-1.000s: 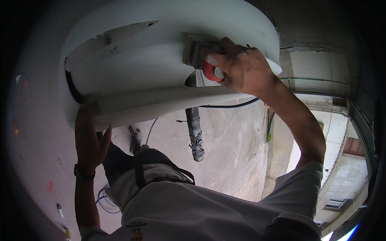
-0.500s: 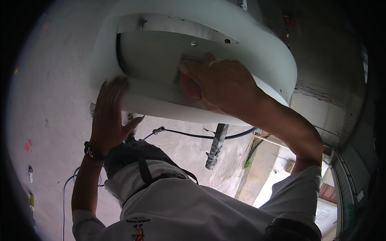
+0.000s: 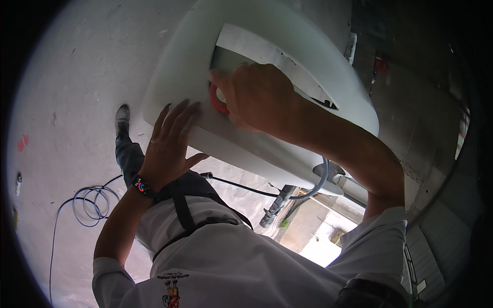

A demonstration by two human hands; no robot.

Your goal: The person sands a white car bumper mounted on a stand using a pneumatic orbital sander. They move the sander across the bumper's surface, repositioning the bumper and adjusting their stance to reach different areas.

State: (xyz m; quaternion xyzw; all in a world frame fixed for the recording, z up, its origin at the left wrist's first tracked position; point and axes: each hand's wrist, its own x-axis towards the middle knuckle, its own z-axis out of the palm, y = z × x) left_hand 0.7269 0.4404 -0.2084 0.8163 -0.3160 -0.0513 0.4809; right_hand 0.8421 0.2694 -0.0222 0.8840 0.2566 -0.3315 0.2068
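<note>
A large, smooth, pale grey-white moulded panel point(image 3: 177, 77), curved like a car bumper, fills the upper middle of the view. It has a long tapering opening along its far side. My left hand point(image 3: 172, 131) lies on the panel's near left edge with the fingers stretched out flat and the thumb apart. Close beside it, my right hand point(image 3: 259, 97) is closed around a red, rounded hand pad point(image 3: 219, 100) and presses it to the surface near the opening's left end. My fingers hide the pad's underside.
A dark hose point(image 3: 241, 189) runs below the panel, and a thin cable point(image 3: 90, 205) lies coiled on the grey floor point(image 3: 67, 154) at left. A wrapped support bar point(image 3: 277, 208) sticks out under the panel. My shoe point(image 3: 122, 115) stands left of the panel.
The whole view has turned, so the panel sits more tilted and further right. My right hand has slid the red pad leftward along the panel, nearer to my left hand, which stays on the edge.
</note>
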